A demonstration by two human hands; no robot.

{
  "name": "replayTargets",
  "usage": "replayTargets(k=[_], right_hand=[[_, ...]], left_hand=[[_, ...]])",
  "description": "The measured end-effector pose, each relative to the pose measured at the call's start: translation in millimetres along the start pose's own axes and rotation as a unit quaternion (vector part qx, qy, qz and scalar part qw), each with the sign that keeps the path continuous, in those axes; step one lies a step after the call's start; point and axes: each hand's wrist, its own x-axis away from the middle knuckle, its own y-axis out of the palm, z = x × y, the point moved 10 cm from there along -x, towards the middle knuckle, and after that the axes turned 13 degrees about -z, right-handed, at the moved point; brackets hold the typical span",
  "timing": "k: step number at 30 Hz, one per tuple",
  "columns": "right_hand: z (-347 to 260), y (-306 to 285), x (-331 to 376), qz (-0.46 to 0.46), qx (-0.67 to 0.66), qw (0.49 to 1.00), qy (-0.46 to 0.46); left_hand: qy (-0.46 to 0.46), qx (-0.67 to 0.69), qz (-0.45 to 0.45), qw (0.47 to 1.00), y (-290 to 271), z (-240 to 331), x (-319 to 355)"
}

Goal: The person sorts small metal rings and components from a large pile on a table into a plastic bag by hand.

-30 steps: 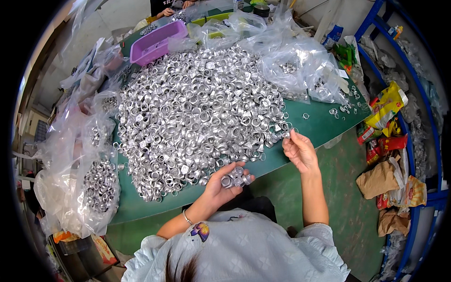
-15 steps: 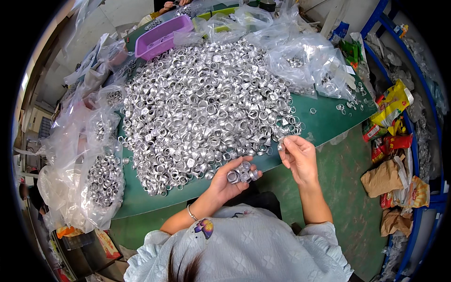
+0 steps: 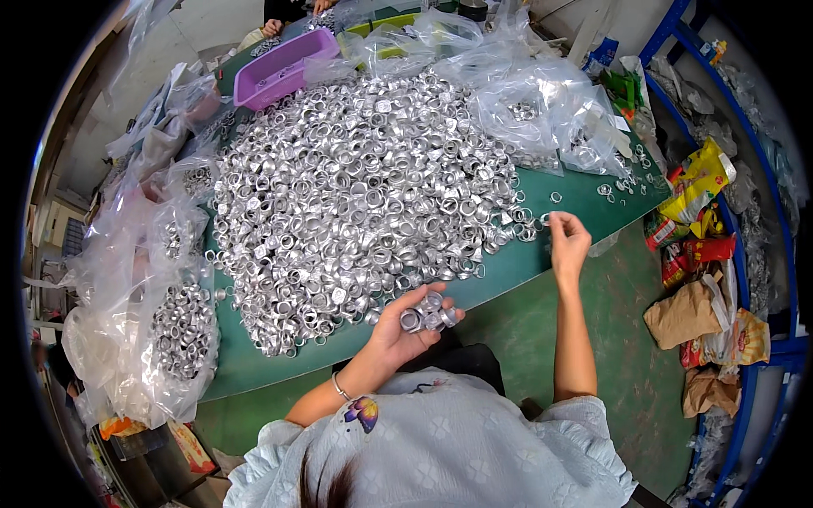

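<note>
A broad heap of silver-coloured metal rings (image 3: pixel 364 186) covers much of the green table (image 3: pixel 262 372). My left hand (image 3: pixel 395 334) is cupped, palm up, at the heap's near edge, its fingers curled around several loose rings (image 3: pixel 430 315). Off the heap's right edge, my right hand (image 3: pixel 570 244) is closed in a pinch, with a single silver ring (image 3: pixel 544 219) at its fingertips. A lone ring (image 3: pixel 555 197) lies on the table just beyond that hand.
A purple basket (image 3: pixel 271 72) and a yellow-green tray (image 3: pixel 381 30) stand at the back. Clear plastic bags (image 3: pixel 542 106) lie behind the heap, and a bag of rings (image 3: pixel 184 334) at left. Blue shelving (image 3: pixel 737 212) rises at right. Another person's hand (image 3: pixel 272 28) shows at the far edge.
My right hand has moved right and away from me, from near my left hand to the heap's right edge. My left hand keeps its rings. The view has shifted slightly.
</note>
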Motion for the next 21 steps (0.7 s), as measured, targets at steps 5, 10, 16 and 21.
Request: replayTargets(k=[5,10,16,21], right_hand=[[-4.1,-21.0,-18.5,0.024,0.296,0.955,-0.018],[-44.0,-2.8,-12.2,0.020,0.230,0.966,-0.120],[-96.6,92.4,-14.7,-0.166,0.190,0.930,-0.266],[-66.7,84.1,-28.9,-0.186,0.119,0.954,-0.202]], left_hand=[[0.016,0.071,-0.011,0.997,-4.9,2.8,-0.2],[0.037,0.091,-0.024,0.995,-1.5,11.9,2.3],[0.029,0.056,0.017,0.998,-22.5,7.6,2.6],[0.045,0.093,0.017,0.994,-14.3,8.0,-0.2]])
